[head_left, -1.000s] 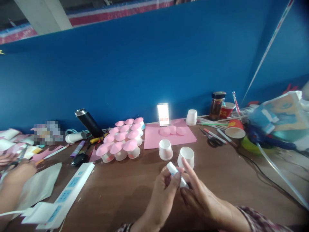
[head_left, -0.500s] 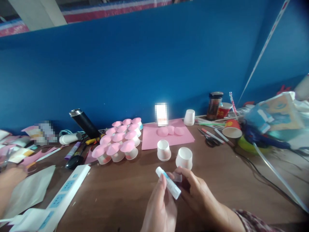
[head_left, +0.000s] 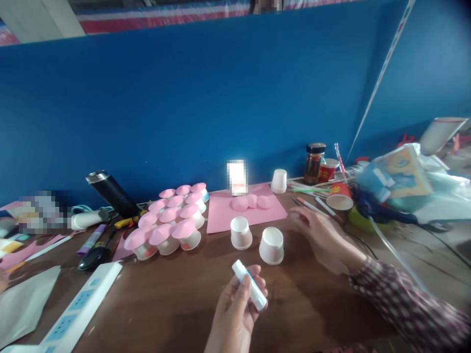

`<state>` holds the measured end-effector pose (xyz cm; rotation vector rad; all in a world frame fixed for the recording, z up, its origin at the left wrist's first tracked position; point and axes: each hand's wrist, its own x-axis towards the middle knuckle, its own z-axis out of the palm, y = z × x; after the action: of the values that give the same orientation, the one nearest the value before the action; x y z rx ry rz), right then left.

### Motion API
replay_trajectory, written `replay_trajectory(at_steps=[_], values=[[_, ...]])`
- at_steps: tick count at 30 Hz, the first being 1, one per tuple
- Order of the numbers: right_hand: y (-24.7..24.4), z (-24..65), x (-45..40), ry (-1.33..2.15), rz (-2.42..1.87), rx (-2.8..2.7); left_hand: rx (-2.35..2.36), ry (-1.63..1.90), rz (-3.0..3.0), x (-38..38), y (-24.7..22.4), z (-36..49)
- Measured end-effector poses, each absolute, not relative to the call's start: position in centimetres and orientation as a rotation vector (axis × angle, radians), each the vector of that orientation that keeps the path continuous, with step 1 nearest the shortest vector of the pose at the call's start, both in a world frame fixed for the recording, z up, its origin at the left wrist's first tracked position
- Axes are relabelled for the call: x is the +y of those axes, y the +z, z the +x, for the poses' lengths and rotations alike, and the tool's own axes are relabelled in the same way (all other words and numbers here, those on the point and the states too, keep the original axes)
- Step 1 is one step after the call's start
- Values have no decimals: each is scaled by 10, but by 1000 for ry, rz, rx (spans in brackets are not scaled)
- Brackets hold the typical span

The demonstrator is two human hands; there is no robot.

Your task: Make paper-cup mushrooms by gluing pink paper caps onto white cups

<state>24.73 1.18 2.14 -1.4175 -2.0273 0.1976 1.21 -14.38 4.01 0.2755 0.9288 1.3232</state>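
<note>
My left hand (head_left: 239, 299) is closed around a white and blue glue stick (head_left: 250, 285), held at a tilt over the near part of the table. My right hand (head_left: 316, 230) is stretched out over the table, right of the pink sheet (head_left: 221, 218), around where the scissors lay. Its fingers are smeared by motion, and whether it holds anything does not show. Two upside-down white paper cups (head_left: 241, 235) stand between my hands and the pink sheet. On that sheet lie pink paper discs (head_left: 241, 203), and another white cup (head_left: 279, 181) stands at its back right corner.
Several cups topped with pink paper cones (head_left: 171, 214) stand in rows at left. Beyond them are a black flask (head_left: 112, 193) and a power strip (head_left: 79, 304). At right are a lidded jar (head_left: 314, 164), red cups (head_left: 339, 197), pens and a plastic bag (head_left: 405, 171).
My right hand has left the glue stick and moved right and away from me, over the scissors. My left hand keeps the glue stick. The view has shifted slightly right.
</note>
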Motion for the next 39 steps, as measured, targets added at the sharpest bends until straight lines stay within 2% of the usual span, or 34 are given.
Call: replay_trajectory(at_steps=[5, 10, 18, 23, 26, 29, 32, 35, 39], values=[[3, 248, 49, 4, -1644, -2059, 951, 1284, 282, -145, 37, 10], [-13, 244, 63, -118, -1674, -2032, 1008, 1293, 360, -146, 30, 7], [-11, 249, 64, -340, -1748, -2171, 1201, 1313, 791, -140, 27, -1], [-15, 247, 74, -332, -1801, -2159, 1234, 1323, 821, -140, 31, 0], [0, 247, 65, -332, -1718, -2094, 1282, 1362, 836, -141, 35, -1], [29, 236, 26, -219, -1453, -1815, 1324, 1372, 862, -141, 40, -2], [50, 208, -40, 74, -1191, -1738, 1269, 1389, 778, -140, 42, 0], [47, 172, -99, 507, -995, -1948, 1115, 1452, 489, -140, 44, 6], [29, 141, -128, 812, -957, -1974, 985, 1429, 231, -141, 52, 11]])
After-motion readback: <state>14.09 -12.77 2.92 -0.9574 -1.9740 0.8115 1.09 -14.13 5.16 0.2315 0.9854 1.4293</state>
